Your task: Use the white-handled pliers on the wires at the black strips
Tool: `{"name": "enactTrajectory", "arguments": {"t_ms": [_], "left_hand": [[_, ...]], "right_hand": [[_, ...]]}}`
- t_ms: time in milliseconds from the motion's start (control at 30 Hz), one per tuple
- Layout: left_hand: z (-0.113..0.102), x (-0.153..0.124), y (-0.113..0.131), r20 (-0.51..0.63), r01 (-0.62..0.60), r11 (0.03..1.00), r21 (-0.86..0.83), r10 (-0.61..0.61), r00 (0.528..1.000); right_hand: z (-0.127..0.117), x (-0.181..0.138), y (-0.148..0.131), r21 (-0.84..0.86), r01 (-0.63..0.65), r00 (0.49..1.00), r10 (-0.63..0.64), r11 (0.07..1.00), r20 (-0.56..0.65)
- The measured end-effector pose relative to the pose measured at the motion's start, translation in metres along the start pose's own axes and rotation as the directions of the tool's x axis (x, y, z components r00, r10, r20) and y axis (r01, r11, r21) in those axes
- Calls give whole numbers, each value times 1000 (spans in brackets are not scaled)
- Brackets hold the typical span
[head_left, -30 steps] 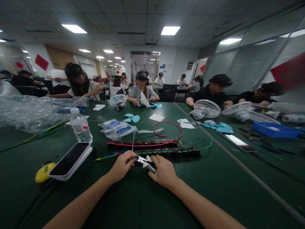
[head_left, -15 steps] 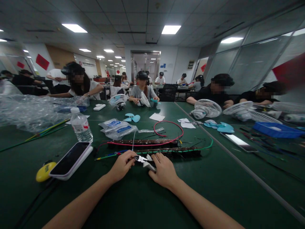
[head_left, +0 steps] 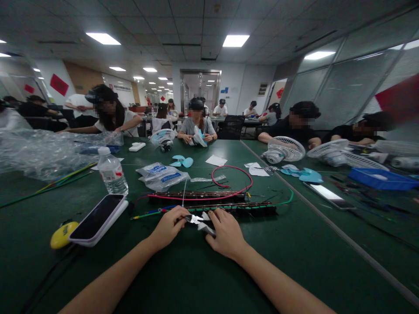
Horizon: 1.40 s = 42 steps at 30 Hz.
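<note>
My right hand (head_left: 225,231) is closed round the pale grey handles of a pair of pliers (head_left: 196,219), whose metal jaws point left. At the jaw tips my left hand (head_left: 170,226) pinches with thumb and fingers; what lies in the pinch is hidden. Just behind that hand, a thin white strip (head_left: 184,192) like a cable tie stands up. Beyond both hands lies a long dark strip assembly (head_left: 258,208) with green, yellow and blue wires along it. A second dark strip (head_left: 199,195) lies parallel behind, with a red wire (head_left: 232,167) looping over it.
To the left are a phone (head_left: 98,218), a yellow tape measure-like object (head_left: 63,235) and a water bottle (head_left: 113,172). Plastic bags (head_left: 163,176) and blue fan blades (head_left: 181,161) lie farther back. On the right are fans (head_left: 284,149) and a blue tray (head_left: 381,179). Co-workers sit around.
My hands and the pliers hold almost the same place. Across the table, a co-worker has brought blue fan blades up against the white fan part in their hands.
</note>
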<state>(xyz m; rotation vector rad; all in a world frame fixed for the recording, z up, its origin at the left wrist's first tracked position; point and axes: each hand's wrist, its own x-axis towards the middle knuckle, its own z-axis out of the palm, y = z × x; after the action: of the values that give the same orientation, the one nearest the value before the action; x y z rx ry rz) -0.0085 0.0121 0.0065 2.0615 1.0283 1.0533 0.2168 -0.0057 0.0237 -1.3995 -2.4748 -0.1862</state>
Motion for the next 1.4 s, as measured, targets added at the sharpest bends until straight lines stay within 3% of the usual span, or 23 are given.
{"name": "enactTrajectory", "arguments": {"t_ms": [300,1033,1400], "left_hand": [[-2,1,2,9,-30,998,50,29,1000],[0,-2,-5,31,-18,1000,-18,19,999],[0,-2,-7,28,-20,999,-42,21,999]], "right_hand": [[2,-1,1,5,25,999,-25,1000,-26],[3,-1,4,36,8,998,-6,999,-62],[7,-2,8,23,79,991,-76,997,-106]]}}
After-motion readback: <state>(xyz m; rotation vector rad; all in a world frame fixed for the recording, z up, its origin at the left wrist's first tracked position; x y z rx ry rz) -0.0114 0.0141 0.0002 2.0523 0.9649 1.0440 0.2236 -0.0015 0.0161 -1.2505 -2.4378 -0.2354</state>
